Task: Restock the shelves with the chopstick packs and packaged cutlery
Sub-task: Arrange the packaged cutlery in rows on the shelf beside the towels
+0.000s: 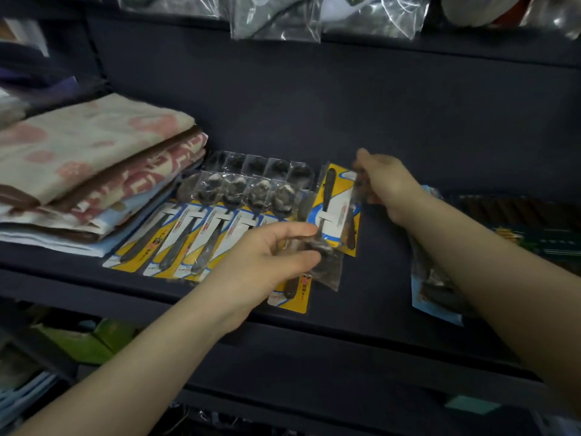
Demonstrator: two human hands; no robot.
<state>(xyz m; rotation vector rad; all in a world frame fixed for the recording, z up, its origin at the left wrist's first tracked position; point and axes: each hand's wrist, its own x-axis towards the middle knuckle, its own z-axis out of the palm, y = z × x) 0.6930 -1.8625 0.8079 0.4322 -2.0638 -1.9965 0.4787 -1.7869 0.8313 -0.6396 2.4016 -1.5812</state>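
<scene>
On a dark shelf (377,278) a row of spoon packs (201,234) lies side by side, each spoon on a yellow, white and blue card with its bowl under clear plastic. The bowls point toward the back wall and the handles toward the shelf's front edge. A second row of packs (261,166) sits behind the first, partly covered by it.

At the right end of the row, both hands work on one more spoon pack (333,212), which lies the other way round, with its handle toward the back. The left hand (267,256) grips the near end of this pack, thumb and fingers curled round the plastic over the spoon's bowl. The right hand (386,184) pinches the far end of the same pack at its top corner (the fingertips are blurred, so the exact hold is hard to make out). The two hands are apart, one at each end of the pack. Under the left hand another yellow card (292,297) sticks out toward the shelf's front edge.

Left of the spoons lies a stack of folded towels (94,171), touching or nearly touching the packs. Beneath the right forearm lies a blue-edged pack (437,294), its contents unclear. Farther right are dark packages (518,225), too dim to identify. Clear plastic bags (276,17) hang over the edge of the shelf above.
</scene>
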